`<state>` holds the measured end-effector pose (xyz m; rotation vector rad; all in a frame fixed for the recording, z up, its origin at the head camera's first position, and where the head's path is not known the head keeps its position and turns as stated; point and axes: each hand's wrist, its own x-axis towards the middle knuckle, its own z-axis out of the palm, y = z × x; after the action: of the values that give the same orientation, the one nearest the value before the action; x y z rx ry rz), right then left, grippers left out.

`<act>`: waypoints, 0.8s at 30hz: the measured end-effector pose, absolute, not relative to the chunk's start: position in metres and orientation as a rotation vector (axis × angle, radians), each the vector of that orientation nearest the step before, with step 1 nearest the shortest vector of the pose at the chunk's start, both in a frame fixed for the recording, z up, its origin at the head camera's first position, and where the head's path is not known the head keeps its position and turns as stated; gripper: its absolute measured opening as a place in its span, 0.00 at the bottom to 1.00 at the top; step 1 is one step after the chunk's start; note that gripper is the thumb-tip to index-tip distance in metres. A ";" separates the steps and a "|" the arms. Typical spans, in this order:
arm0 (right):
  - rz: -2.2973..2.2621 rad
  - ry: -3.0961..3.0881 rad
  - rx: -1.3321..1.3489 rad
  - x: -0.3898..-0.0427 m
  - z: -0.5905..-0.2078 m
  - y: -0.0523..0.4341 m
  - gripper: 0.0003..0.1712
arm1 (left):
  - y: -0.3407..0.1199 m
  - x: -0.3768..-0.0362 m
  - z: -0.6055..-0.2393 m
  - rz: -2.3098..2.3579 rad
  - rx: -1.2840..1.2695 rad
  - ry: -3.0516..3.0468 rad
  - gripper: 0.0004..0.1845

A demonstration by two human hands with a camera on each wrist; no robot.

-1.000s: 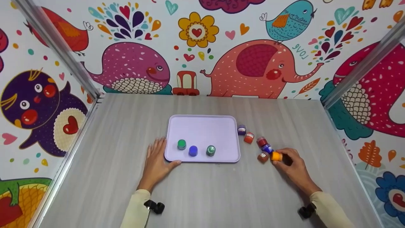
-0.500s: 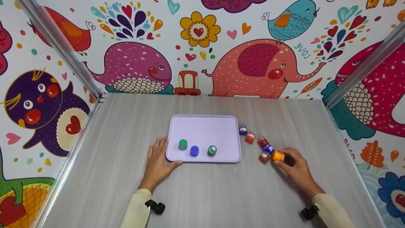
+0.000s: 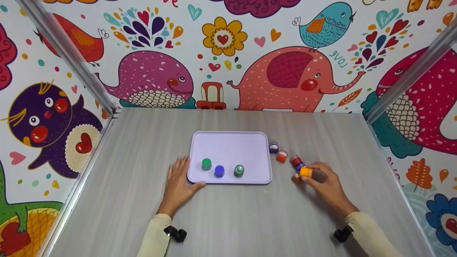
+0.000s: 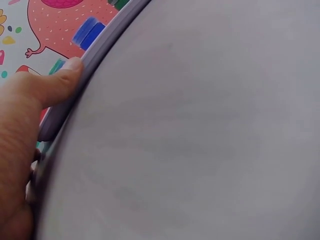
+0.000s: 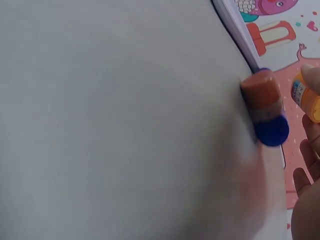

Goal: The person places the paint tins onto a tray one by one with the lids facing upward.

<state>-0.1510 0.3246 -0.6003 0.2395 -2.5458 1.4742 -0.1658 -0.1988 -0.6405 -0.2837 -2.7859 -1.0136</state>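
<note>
**Orange jar pinched at the right hand's fingertips**

The right hand [image 3: 326, 185] is pinching a small orange jar [image 3: 306, 172] between thumb and fingers [image 5: 312, 80], curled round its far end; the jar is sticking out of the fingertips toward 10 o'clock. It is lying on its side, long axis running roughly 3 to 9 o'clock, cap end facing the tray [image 3: 250, 142]. It is sitting just above the tabletop [image 3: 250, 221], right beside a brown jar [image 3: 296, 177] and a blue-capped jar [image 3: 300, 166].

The left hand [image 3: 178, 184] is resting flat on the tabletop, fingers straight, thumb touching the tray's near left corner at 7 o'clock. Three capped jars are standing upright in the tray's near half.
</note>
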 end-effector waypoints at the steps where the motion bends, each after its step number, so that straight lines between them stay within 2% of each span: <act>1: 1.485 -2.547 0.238 -0.152 -0.600 0.322 0.18 | -0.198 -0.166 -0.641 -1.011 -0.287 -2.790 0.61; 8: 1.574 -2.564 0.209 -0.162 -0.595 0.300 0.20 | -0.198 -0.166 -0.638 -1.017 -0.287 -2.799 0.62; 16: 1.654 -2.468 0.423 -0.184 -0.592 0.269 0.22 | -0.201 -0.166 -0.636 -1.029 -0.278 -2.792 0.62; 24: 1.558 -2.594 0.508 -0.197 -0.590 0.244 0.23 | -0.197 -0.165 -0.637 -1.072 -0.248 -2.809 0.64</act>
<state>-0.1971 0.2440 -0.5896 0.5084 -2.5944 1.5581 -0.1648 -0.1974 -0.6375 -0.2480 -2.8088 -1.0721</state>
